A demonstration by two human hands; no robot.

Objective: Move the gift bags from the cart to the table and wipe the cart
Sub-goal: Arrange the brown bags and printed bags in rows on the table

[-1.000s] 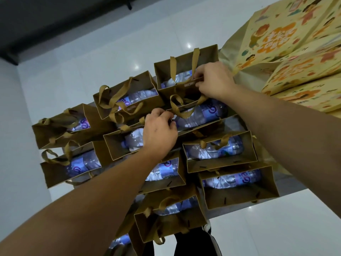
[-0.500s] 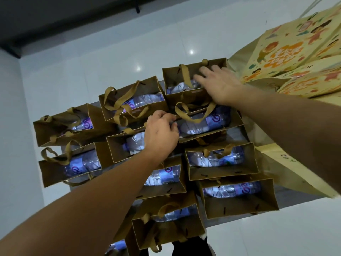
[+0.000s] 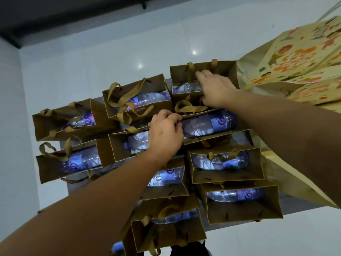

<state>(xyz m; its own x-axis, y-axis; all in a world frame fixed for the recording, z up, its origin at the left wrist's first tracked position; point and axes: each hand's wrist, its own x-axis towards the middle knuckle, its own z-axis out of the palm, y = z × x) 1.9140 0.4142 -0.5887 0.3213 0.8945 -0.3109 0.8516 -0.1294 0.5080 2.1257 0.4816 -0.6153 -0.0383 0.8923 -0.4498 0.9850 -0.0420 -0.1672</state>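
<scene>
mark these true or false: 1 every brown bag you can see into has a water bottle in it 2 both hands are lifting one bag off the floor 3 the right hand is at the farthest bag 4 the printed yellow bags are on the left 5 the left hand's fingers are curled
1. True. Each brown gift bag whose inside shows holds a water bottle lying on its side.
2. False. The hands are at different bags, and none is lifted.
3. True. The right hand reaches over the top of the far bag.
4. False. The printed yellow bags lie to the right.
5. True. The left hand curls its fingers at the rim of a middle bag; what they grip is hidden.
</scene>
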